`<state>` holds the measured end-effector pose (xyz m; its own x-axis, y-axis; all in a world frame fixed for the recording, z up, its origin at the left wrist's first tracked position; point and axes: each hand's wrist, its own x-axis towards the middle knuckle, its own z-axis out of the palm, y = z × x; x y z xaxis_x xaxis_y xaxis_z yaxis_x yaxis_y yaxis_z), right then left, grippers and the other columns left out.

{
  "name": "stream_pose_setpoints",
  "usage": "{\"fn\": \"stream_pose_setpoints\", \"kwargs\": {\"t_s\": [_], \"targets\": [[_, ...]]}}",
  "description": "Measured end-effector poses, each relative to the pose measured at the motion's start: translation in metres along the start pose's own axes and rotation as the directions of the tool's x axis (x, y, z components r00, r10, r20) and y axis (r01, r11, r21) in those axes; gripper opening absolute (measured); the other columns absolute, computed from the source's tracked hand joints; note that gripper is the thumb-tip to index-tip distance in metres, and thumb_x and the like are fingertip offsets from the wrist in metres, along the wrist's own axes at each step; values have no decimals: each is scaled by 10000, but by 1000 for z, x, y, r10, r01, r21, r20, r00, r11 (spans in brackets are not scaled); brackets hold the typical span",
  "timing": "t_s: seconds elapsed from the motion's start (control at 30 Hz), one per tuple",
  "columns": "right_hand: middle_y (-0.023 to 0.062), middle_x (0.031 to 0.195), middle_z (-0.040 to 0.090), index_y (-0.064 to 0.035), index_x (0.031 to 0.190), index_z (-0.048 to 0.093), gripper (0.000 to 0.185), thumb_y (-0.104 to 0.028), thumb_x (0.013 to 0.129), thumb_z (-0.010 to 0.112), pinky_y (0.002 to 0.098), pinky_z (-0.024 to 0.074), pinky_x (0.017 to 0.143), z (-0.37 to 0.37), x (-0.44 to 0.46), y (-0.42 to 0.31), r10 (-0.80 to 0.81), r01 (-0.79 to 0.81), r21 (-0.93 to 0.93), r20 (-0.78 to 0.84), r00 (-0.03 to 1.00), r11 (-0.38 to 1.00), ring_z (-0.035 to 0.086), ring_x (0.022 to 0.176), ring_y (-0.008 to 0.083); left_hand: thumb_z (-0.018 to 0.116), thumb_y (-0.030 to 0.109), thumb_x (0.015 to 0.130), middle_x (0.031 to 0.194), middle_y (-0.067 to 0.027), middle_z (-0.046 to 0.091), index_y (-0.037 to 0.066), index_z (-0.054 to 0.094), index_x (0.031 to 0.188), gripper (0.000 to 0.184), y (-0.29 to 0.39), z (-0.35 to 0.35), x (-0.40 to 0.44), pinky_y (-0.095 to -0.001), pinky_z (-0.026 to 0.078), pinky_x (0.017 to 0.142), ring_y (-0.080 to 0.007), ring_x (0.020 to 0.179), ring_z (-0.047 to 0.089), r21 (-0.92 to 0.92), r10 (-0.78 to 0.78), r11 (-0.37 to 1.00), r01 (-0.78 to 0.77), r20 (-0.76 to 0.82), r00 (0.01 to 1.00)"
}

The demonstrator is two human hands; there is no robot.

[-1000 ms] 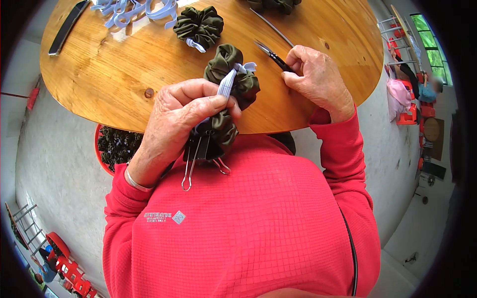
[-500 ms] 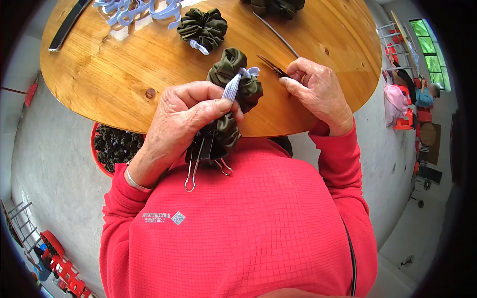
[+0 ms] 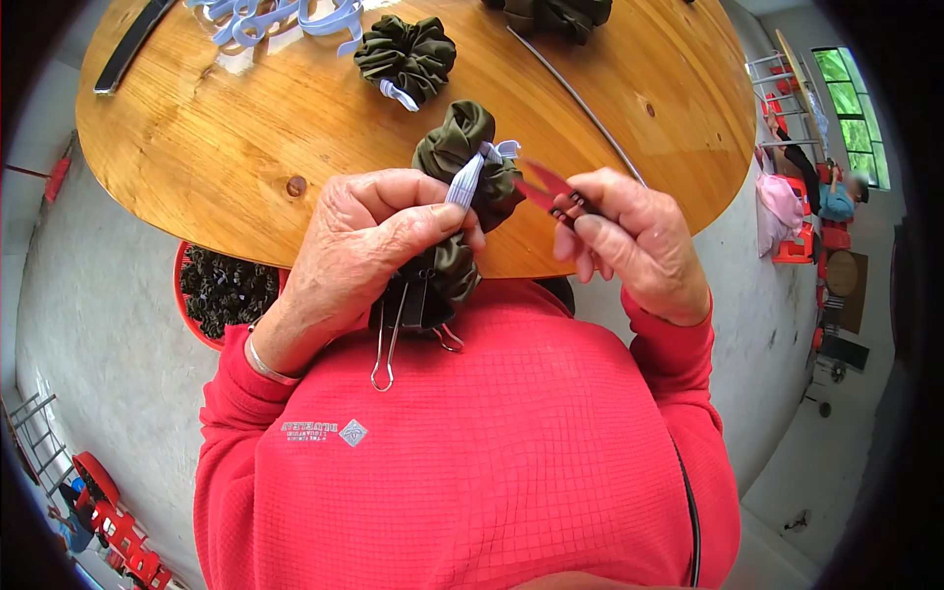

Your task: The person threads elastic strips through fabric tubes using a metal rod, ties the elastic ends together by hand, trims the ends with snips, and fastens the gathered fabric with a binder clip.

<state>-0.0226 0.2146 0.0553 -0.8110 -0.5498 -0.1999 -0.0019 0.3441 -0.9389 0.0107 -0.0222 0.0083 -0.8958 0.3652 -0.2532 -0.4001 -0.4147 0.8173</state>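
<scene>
My left hand (image 3: pixel 359 241) is closed, pinching a pale blue elastic band (image 3: pixel 463 183) between thumb and finger. That elastic is knotted around a dark green fabric scrunchie (image 3: pixel 454 133), whose lower part is partly hidden by my fingers. Below it a large black binder clip (image 3: pixel 425 305) with wire handles sits against the fabric, near my red top. My right hand (image 3: pixel 649 246) is wrapped around thread snips (image 3: pixel 553 194). Their blades are parted and point left, close to the scrunchie's right side and the elastic's loose end.
Another green scrunchie (image 3: pixel 405 57) with a blue tie lies farther back on the wooden table (image 3: pixel 226 147). Blue elastic strips (image 3: pixel 285 20), a black strip (image 3: pixel 133 47), a thin metal rod (image 3: pixel 575 98) and dark fabric (image 3: pixel 560 15) are there too. A red basket (image 3: pixel 180 280) stands below left.
My right hand has lifted the snips off the tabletop area, and turned them so the blades come nearer the scrunchie. My left hand keeps its pinch almost in place.
</scene>
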Motion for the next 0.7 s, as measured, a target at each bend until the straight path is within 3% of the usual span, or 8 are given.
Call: {"fn": "stream_pose_setpoints", "kwargs": {"t_s": [0.07,0.2,0.33,0.43,0.7], "targets": [[44,751,594,56,1026,525,177,18,880,434,199,445,535,4,0,3,-112,114,-87,33,993,990,528,556,66,562,120,869,823,-138,648,-23,592,855,147,0,-1,0,-239,514,618,-131,679,621,17,7,1000,-7,2,1000],[45,741,586,34,1008,541,184,36,856,437,217,434,533,7,-3,-7,-83,90,-127,57,995,988,509,554,69,563,123,872,824,-139,648,-23,592,855,149,-1,-2,1,-238,514,613,-129,679,620,0,15,1000,-15,7,1000],[108,675,518,33,938,551,119,-13,874,463,293,401,512,13,-2,-4,-255,244,-309,5,967,919,492,529,201,565,120,872,822,-137,648,-23,595,851,147,-3,-2,0,-237,514,613,-127,681,619,3,26,1000,-26,5,1000],[134,658,475,29,883,548,127,-74,901,475,341,389,531,16,5,-5,-261,257,-356,36,965,899,481,563,274,572,117,868,815,-132,651,-26,604,846,148,-3,-1,0,-236,514,614,-123,678,619,16,35,999,-35,1,999],[156,664,480,19,765,520,251,-155,931,446,378,379,546,21,13,-4,-259,256,-363,42,965,896,471,588,319,583,106,862,784,-121,662,-39,634,856,154,-1,0,-1,-234,516,606,-118,655,625,36,18,999,-17,-13,1000]]}}
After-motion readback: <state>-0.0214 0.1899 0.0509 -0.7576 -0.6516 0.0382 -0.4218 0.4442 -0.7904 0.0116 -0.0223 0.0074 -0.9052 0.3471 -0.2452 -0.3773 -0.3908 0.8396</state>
